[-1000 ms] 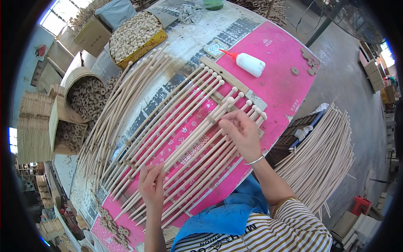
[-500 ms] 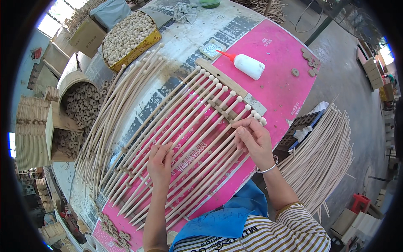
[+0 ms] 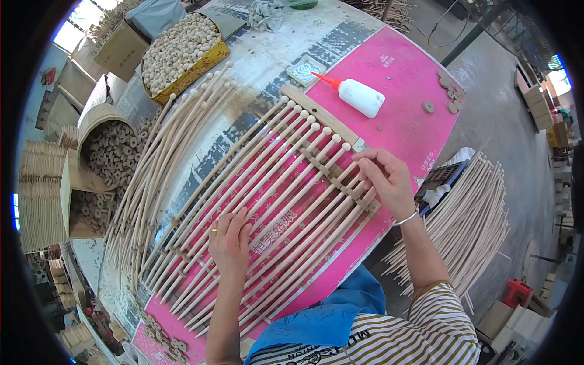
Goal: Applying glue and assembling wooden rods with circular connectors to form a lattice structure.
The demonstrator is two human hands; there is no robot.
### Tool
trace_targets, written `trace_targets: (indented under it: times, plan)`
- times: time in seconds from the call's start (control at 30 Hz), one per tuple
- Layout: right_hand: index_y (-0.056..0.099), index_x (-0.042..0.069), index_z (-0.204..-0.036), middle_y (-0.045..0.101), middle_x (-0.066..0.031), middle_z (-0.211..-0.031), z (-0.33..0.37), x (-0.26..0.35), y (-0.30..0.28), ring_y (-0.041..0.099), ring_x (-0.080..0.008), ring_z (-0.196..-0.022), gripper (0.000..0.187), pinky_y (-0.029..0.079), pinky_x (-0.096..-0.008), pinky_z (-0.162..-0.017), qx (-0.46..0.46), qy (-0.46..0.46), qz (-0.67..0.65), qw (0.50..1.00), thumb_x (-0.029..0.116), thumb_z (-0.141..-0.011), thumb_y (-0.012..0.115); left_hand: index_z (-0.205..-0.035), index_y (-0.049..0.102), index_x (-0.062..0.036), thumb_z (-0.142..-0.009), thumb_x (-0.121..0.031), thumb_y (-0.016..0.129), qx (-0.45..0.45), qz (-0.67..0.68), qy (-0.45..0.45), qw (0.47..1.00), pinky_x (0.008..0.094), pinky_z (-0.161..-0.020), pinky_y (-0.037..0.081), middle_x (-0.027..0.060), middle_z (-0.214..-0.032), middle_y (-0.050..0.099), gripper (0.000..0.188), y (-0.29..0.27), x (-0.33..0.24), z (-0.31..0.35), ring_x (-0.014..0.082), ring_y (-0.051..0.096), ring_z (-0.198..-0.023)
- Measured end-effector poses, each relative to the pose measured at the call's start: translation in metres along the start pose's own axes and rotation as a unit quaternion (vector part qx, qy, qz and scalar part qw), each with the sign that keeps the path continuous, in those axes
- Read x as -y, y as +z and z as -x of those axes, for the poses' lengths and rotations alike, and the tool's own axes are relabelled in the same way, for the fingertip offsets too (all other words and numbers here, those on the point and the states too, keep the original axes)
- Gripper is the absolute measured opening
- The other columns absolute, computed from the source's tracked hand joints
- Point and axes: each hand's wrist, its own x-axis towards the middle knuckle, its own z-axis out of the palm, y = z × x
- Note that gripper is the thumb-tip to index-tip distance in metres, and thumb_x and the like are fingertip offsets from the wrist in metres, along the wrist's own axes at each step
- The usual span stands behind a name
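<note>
Wooden sticks with round ball tips (image 3: 277, 176) lie side by side in a slanting row across the pink sheet. They rest across a notched wooden strip (image 3: 320, 164), with a flat wooden bar (image 3: 322, 115) beyond their ball ends. My left hand (image 3: 230, 243) is over the middle of the row, fingers bent and closed at a stick. At the upper right end of the row, my right hand (image 3: 389, 182) has its thumb and forefinger closed at the tip of a stick. It hides the nearest ball tips. Small wooden rings (image 3: 182, 254) sit on several sticks towards their pointed ends.
A white glue bottle with red nozzle (image 3: 361, 97) lies on the pink sheet (image 3: 407, 79). At the left are a yellow box of wooden balls (image 3: 182, 52), containers of wooden rings (image 3: 112, 152) and more ball-tipped sticks (image 3: 164, 158). Bare sticks (image 3: 465, 225) stand bundled at the right.
My right hand has shifted to the right and up along the ball ends, showing more of the notched strip and covering the nearest balls. My left hand stays nearly in place.
</note>
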Motion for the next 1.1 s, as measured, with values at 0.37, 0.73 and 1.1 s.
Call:
trace_targets:
  times: [0.37,0.73,1.1]
  plan:
    - [0.075,0.011,-0.111,0.064,-0.0056,-0.095,-0.069,-0.011,0.014,0.067,-0.0242,-0.086,0.020,0.053,-0.0373,-0.075,0.163,-0.254,0.322,0.897,0.013,-0.091,0.074,-0.119,0.075,-0.0102,-0.085,-0.012,0.079,-0.004,-0.012,0.059,0.998,0.0408,-0.086,0.047,0.0036,-0.110,0.065,0.034,-0.004,-0.011,0.001,0.0243,0.061,-0.101]
    - [0.075,0.012,-0.106,0.062,-0.0037,-0.098,-0.092,-0.020,0.025,0.065,-0.0242,-0.096,0.018,0.055,-0.0390,-0.079,0.249,-0.276,0.372,0.851,0.018,-0.088,0.076,-0.102,0.074,-0.0081,-0.087,-0.015,0.078,0.023,-0.043,0.067,0.997,0.0400,-0.078,0.045,0.0053,-0.093,0.060,0.017,0.005,-0.012,-0.003,0.0243,0.060,-0.089]
    - [0.074,0.011,-0.104,0.063,-0.0040,-0.099,-0.095,-0.022,0.022,0.065,-0.0241,-0.097,0.017,0.055,-0.0388,-0.081,0.256,-0.265,0.366,0.855,0.019,-0.089,0.074,-0.103,0.072,-0.0082,-0.089,-0.014,0.076,0.031,-0.039,0.060,0.997,0.0400,-0.078,0.046,0.0058,-0.093,0.061,0.016,0.005,-0.011,-0.004,0.0249,0.061,-0.089]
